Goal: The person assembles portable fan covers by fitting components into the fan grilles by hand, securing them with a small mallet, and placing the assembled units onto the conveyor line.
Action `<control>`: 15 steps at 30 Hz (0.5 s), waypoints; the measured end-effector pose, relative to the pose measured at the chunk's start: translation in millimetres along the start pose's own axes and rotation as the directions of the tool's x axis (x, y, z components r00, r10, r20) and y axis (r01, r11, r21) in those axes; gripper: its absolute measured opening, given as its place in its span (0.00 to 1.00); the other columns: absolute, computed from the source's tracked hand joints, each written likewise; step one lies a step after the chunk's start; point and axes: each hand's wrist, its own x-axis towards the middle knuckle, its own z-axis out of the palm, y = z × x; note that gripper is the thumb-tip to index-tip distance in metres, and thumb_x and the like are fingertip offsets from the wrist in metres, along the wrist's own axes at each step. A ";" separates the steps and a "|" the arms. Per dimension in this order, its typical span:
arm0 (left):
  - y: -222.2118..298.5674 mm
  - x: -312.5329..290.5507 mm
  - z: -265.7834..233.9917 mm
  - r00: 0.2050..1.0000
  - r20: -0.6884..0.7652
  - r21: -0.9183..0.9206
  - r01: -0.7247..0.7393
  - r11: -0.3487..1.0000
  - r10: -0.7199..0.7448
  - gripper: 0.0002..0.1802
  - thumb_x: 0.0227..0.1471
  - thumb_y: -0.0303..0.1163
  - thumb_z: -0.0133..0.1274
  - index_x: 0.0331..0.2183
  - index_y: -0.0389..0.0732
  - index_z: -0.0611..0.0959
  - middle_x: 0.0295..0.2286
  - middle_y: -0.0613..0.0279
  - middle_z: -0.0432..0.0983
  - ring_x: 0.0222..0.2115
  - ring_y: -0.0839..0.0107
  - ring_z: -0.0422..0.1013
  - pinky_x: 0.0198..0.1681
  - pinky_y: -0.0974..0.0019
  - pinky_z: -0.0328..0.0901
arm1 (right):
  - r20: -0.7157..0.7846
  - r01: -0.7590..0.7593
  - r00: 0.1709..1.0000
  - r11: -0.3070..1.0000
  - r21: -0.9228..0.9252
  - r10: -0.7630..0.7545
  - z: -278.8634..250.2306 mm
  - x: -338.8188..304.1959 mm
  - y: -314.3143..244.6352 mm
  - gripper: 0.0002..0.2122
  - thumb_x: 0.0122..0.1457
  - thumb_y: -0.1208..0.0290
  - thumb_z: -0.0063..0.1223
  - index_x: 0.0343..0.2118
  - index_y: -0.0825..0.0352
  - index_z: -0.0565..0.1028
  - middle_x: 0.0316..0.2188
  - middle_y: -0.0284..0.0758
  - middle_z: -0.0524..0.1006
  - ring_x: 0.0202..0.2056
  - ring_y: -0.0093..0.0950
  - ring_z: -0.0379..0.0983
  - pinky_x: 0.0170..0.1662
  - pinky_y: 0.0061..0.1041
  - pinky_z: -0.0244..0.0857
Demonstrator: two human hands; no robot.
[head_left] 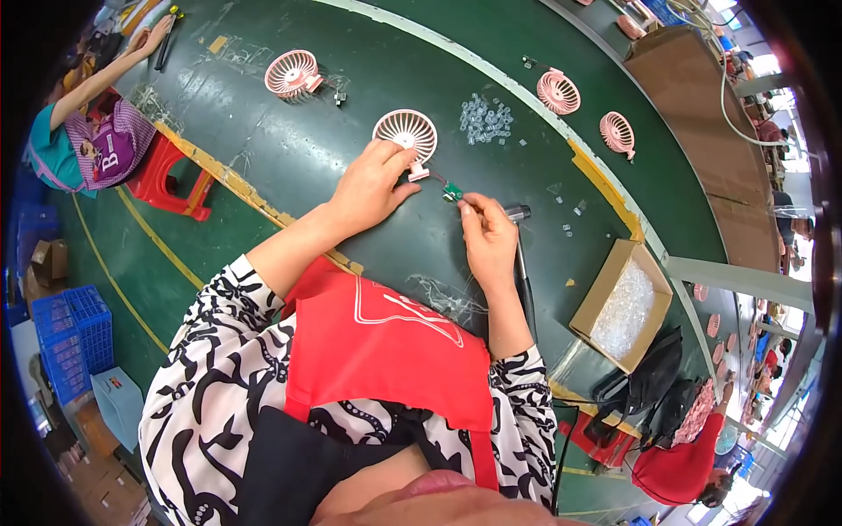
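Note:
My left hand (373,188) is closed on the lower rim and neck of a pale pink fan head (412,123), which lies on the green table. A short dark wire runs from its neck to a small green circuit board (452,191). Between thumb and fingertips, my right hand (488,238) pinches the edge of that board just above the tabletop. Beside my right wrist lies a hammer-like tool (524,272) with a dark handle, partly hidden by the hand. Another pink fan head (291,74), with its own wired board, rests farther left.
Small clear plastic pieces (485,119) are heaped beyond my right hand. An open cardboard box (586,294) of clear pieces stands at right. A pale rail (456,57) separates the table from a green belt carrying pink fan heads (559,92). A co-worker's arm (114,74) reaches in at far left.

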 end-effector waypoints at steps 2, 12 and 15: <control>3.9 -1.7 2.8 1.000 -0.013 -0.002 -0.009 1.000 0.009 0.24 0.41 0.24 0.63 0.44 0.35 0.77 0.38 0.53 0.73 0.40 0.53 0.70 0.42 0.57 0.68 | 0.012 0.072 0.997 0.995 -0.072 -0.072 3.8 10.4 -25.0 0.11 0.58 0.77 0.56 0.43 0.74 0.76 0.33 0.32 0.79 0.22 0.12 0.62 0.26 0.15 0.59; 12.9 -3.1 9.1 0.996 -0.076 -0.101 -0.063 0.993 0.056 0.17 0.41 0.20 0.61 0.38 0.33 0.79 0.39 0.51 0.75 0.41 0.52 0.72 0.44 0.56 0.68 | 0.159 0.154 0.985 0.758 -0.633 -0.067 25.5 20.7 -41.1 0.12 0.52 0.75 0.59 0.41 0.68 0.75 0.36 0.42 0.79 0.32 0.41 0.77 0.37 0.39 0.70; 19.2 -5.6 6.7 0.999 -0.028 -0.199 -0.050 0.979 0.045 0.18 0.41 0.20 0.60 0.38 0.33 0.78 0.39 0.50 0.74 0.41 0.52 0.72 0.45 0.57 0.69 | 0.063 0.145 0.989 0.751 -0.644 -0.137 24.8 18.6 -45.5 0.11 0.53 0.75 0.58 0.39 0.67 0.76 0.35 0.41 0.79 0.32 0.41 0.77 0.35 0.39 0.70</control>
